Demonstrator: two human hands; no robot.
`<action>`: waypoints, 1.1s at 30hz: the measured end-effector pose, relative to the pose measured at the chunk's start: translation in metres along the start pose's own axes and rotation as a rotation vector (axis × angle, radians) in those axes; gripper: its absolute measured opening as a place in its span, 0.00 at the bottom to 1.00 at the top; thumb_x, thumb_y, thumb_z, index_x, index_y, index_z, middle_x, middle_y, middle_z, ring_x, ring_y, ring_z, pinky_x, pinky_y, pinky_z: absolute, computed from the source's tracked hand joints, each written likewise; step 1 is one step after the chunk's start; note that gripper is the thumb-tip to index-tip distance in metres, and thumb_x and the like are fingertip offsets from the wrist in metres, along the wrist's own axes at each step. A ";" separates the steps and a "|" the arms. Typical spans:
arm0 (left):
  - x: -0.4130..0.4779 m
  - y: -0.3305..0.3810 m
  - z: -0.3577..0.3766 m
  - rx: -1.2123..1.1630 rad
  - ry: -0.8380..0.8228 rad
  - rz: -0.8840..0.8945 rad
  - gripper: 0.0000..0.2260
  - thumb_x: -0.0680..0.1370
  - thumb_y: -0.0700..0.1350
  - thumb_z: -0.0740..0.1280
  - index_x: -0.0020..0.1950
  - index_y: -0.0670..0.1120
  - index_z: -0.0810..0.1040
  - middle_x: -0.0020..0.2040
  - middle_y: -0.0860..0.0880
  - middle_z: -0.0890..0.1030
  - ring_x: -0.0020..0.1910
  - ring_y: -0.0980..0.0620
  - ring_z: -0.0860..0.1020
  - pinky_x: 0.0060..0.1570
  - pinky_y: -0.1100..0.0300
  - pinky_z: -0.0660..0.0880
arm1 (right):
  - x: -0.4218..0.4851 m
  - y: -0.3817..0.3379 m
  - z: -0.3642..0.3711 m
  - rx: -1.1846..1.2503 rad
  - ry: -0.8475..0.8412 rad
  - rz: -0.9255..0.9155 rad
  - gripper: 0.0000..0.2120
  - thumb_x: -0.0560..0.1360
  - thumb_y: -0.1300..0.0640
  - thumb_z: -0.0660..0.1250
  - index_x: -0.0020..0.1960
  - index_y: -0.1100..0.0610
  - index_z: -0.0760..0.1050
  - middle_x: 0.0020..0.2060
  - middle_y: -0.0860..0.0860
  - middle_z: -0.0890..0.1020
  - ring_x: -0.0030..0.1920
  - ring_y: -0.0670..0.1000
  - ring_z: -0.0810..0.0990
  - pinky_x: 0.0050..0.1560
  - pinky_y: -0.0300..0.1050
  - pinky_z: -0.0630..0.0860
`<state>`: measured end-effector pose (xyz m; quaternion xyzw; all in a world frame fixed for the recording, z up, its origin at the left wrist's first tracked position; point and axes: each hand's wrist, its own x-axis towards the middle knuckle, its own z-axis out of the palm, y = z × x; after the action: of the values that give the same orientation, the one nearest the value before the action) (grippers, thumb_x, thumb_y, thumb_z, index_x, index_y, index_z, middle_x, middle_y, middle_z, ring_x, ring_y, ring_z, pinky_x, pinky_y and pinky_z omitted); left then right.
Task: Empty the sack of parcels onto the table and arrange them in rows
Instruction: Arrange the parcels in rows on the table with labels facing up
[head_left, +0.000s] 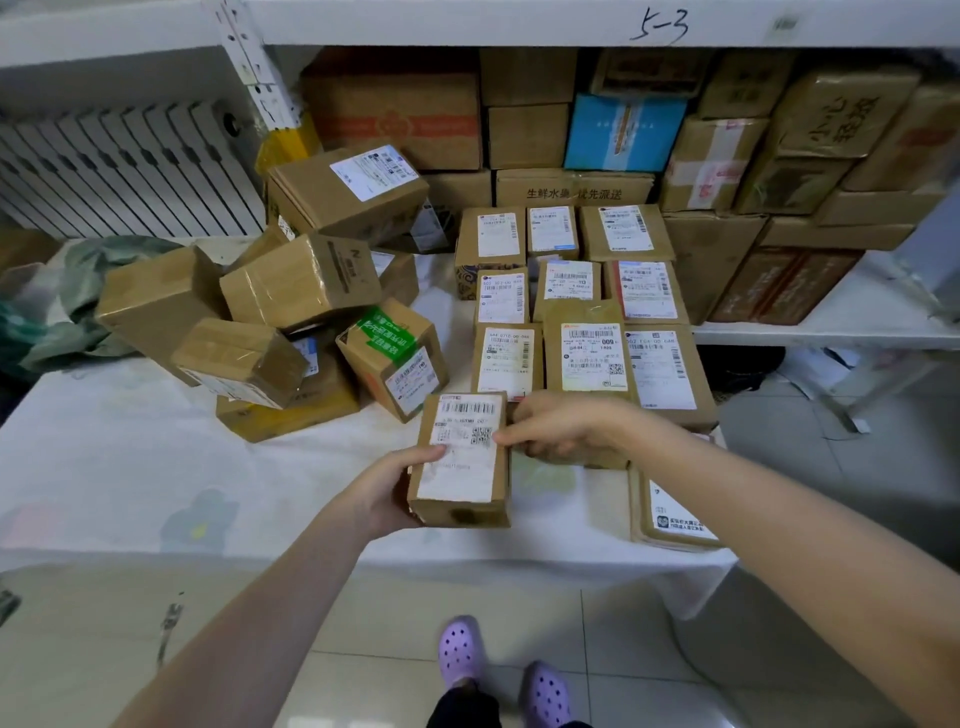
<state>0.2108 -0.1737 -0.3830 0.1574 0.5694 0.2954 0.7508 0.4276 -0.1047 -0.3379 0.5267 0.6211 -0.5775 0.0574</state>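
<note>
Holding small brown cardboard parcel with white label (464, 462) between both grips, over near part of white floral-cloth table (156, 467). Left grip (395, 488) curled round parcel's left side, thumb on label. Right grip (561, 431) pinching its right edge, fingers bent. Nine labelled brown parcels (569, 283) just beyond, three rows of three. Tumbled heap of brown boxes (301, 280) at left. Both forearms stretched forward.

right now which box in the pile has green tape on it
The tilted box at the right edge of the pile, beside the arranged rows; no other piled box shows green.
</note>
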 end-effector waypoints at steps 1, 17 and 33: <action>0.003 -0.004 -0.001 0.044 0.020 -0.024 0.23 0.66 0.44 0.74 0.61 0.45 0.78 0.58 0.43 0.82 0.61 0.41 0.78 0.65 0.39 0.70 | -0.002 -0.001 -0.001 -0.046 0.059 -0.040 0.15 0.76 0.47 0.67 0.55 0.57 0.77 0.55 0.53 0.81 0.52 0.51 0.81 0.51 0.46 0.79; 0.051 -0.009 0.041 0.221 0.271 0.167 0.29 0.73 0.42 0.73 0.71 0.41 0.67 0.60 0.43 0.79 0.53 0.46 0.78 0.45 0.57 0.72 | 0.018 -0.014 -0.006 -0.009 0.432 -0.275 0.12 0.76 0.60 0.67 0.59 0.58 0.79 0.51 0.53 0.82 0.50 0.49 0.79 0.51 0.41 0.75; -0.022 0.139 -0.036 0.792 0.693 0.759 0.09 0.75 0.39 0.68 0.55 0.43 0.79 0.47 0.49 0.79 0.48 0.50 0.78 0.49 0.58 0.75 | 0.097 -0.119 0.001 -0.481 0.560 -0.393 0.31 0.70 0.61 0.71 0.71 0.52 0.64 0.64 0.53 0.70 0.63 0.55 0.72 0.56 0.53 0.77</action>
<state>0.1356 -0.0832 -0.2979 0.5083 0.7494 0.3414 0.2518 0.2987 -0.0223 -0.3257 0.5064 0.8186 -0.2505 -0.1039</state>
